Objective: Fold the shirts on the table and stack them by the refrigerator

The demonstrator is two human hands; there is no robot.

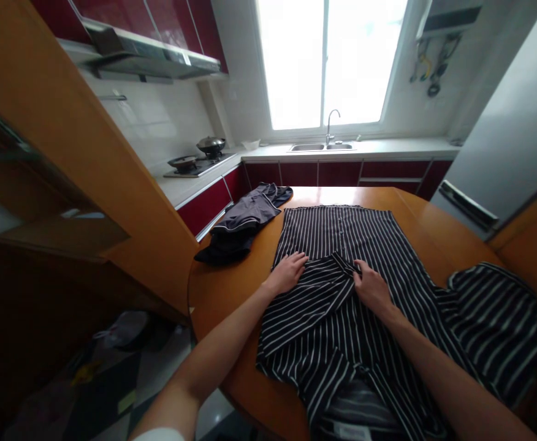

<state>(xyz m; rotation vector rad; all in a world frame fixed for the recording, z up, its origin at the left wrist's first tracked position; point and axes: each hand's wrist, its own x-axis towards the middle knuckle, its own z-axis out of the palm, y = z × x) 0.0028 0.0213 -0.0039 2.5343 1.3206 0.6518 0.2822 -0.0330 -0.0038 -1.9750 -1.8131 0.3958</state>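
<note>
A black shirt with thin white stripes [342, 239] lies spread flat on a round orange wooden table [222, 288]. Its collar end hangs over the near edge and one sleeve trails off to the right. My left hand [287, 272] rests flat on the shirt's left side, fingers stretched out. My right hand [370, 285] sits near the shirt's middle, with fingers pinching a folded edge of the striped cloth.
A crumpled dark grey garment [245, 223] lies at the table's far left edge. Beyond are red kitchen cabinets, a stove with a pan [199, 160], a sink with tap [326, 146] under a bright window, and a fridge [502, 159] at right. A wooden partition [89, 165] stands at left.
</note>
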